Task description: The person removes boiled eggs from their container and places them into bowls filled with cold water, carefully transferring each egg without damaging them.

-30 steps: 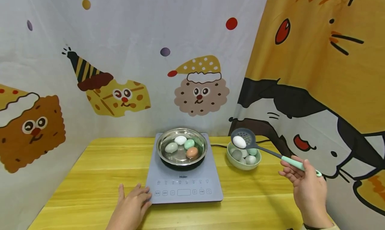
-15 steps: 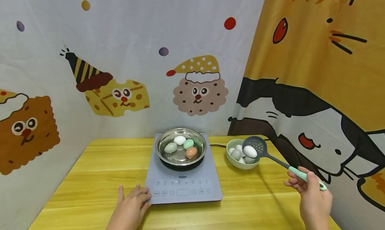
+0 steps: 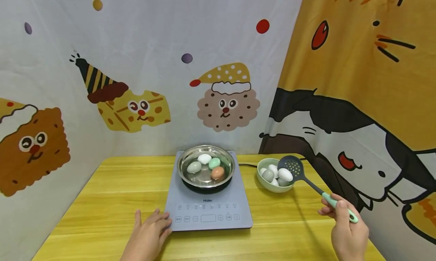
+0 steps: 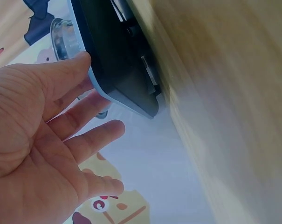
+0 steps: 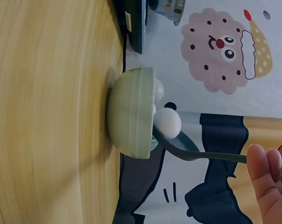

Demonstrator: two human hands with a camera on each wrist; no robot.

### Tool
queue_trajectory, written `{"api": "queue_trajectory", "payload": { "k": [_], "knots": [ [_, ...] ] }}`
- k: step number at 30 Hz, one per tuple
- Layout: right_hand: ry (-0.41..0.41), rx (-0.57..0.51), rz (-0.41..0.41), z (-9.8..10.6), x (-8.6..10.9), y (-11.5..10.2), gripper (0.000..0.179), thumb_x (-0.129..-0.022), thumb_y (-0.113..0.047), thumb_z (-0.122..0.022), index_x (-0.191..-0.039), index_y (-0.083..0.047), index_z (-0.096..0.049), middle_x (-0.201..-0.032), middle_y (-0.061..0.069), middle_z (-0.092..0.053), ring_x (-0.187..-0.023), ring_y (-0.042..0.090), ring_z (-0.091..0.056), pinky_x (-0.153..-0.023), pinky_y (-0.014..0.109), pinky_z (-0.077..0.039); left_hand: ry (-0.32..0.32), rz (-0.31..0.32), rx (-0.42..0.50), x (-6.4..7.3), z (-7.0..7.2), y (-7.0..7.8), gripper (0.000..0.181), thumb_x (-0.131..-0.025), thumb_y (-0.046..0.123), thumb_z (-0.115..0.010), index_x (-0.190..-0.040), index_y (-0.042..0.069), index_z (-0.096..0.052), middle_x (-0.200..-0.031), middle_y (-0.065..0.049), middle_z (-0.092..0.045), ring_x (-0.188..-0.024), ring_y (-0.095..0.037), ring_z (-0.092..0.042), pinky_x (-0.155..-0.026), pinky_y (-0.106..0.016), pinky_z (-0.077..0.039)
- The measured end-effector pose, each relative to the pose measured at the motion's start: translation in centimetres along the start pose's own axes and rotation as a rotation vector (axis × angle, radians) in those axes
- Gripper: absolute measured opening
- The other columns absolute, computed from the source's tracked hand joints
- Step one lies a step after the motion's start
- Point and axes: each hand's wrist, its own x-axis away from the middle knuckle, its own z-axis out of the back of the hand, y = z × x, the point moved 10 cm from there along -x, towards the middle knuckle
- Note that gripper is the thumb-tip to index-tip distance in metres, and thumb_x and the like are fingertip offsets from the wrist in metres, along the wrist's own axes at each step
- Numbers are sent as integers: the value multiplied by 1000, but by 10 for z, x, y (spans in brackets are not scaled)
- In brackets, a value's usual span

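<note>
Right fingers (image 5: 258, 164) grip the skimmer (image 3: 298, 171), the white egg (image 3: 285, 174) at its far end; left fingers (image 4: 99, 141) spread.

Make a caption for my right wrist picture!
The right hand holds a spoon, white egg at its tip, by the green bowl.

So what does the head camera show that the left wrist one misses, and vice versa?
Only the head view shows the right hand gripping a slotted spoon, the bowl of eggs and the four eggs in the pan. Only the left wrist view shows the black underside of the cooktop and the palm of the left hand. Both show the left hand at the cooktop's edge, the pan, table and cartoon backdrop.
</note>
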Motion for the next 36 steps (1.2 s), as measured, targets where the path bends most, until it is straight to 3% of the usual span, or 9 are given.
{"api": "queue_trajectory", "payload": {
  "k": [4,11,36],
  "knots": [
    [3,56,73,-1,4,-10,37,-116,-28,-48,-131,-1,-69,-92,-27,-71,-68,-3,-70,-69,5,-57,6,-9,-14,0,1,1,23,-90,21,-85,-111,11,-82,-134,-8,-76,-136,-41,-65,-120,-87,-17],
    [16,38,169,-1,8,-24,35,-115,-24,-49,-130,1,-70,-94,-27,-71,-69,-6,-68,-69,4,-56,6,-9,-14,0,2,2,22,-90,21,-85,-110,11,-83,-133,-8,-77,-135,-41,-65,-120,-87,-18],
    [33,12,200,-1,7,-25,33,-115,-21,-49,-127,0,-71,-94,-26,-73,-70,-4,-69,-70,5,-57,20,-18,-19,1,2,2,22,-90,20,-85,-109,11,-83,-132,-8,-77,-133,-40,-67,-120,-86,-19]
  ]
}}
